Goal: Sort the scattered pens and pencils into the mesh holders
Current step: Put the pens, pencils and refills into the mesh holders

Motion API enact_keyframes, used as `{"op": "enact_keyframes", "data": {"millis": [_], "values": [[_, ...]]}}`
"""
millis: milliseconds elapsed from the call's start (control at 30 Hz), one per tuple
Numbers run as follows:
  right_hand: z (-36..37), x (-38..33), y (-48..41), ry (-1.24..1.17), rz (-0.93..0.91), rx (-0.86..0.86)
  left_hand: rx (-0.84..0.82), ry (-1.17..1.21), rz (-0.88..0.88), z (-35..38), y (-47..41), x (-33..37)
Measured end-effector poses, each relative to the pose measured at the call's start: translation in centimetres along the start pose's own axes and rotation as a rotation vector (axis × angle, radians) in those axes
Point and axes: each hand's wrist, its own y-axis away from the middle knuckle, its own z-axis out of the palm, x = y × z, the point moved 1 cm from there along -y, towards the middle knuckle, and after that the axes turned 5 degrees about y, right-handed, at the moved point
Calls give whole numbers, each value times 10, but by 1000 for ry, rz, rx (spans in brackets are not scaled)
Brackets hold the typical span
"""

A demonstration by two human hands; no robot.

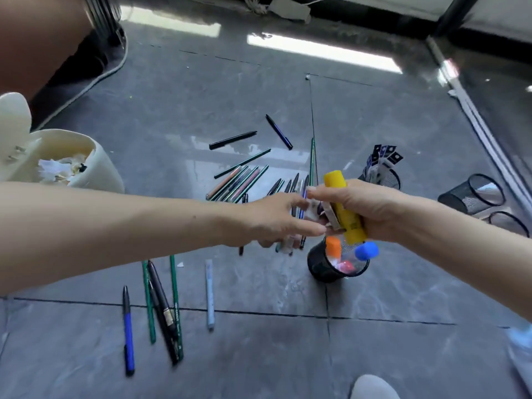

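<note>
On the grey tile floor, pens and pencils (244, 180) lay scattered beyond the hands, with a second bunch (164, 306) nearer the camera. Just right of them stood a black mesh holder (319, 269), already carrying orange- and blue-capped sticks. Directly above it the right hand (383, 208) gripped a yellow stick (339, 197) plus some small pieces, probably poised for dropping in. The left hand (276, 217) reached across to those pieces, fingers extended; pinching or just touching, couldn't tell. Further right stood a second upright holder (385, 177) and a tipped one (472, 197). A cream bin (95, 165) sat far left.
</note>
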Motion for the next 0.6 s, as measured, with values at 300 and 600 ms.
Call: {"op": "enact_keyframes", "data": {"millis": [300, 600], "values": [[-59, 36, 12, 306, 78, 228, -70, -150, -72, 54, -37, 15], [-61, 38, 2, -43, 71, 290, -34, -128, -30, 71, -62, 36]]}}
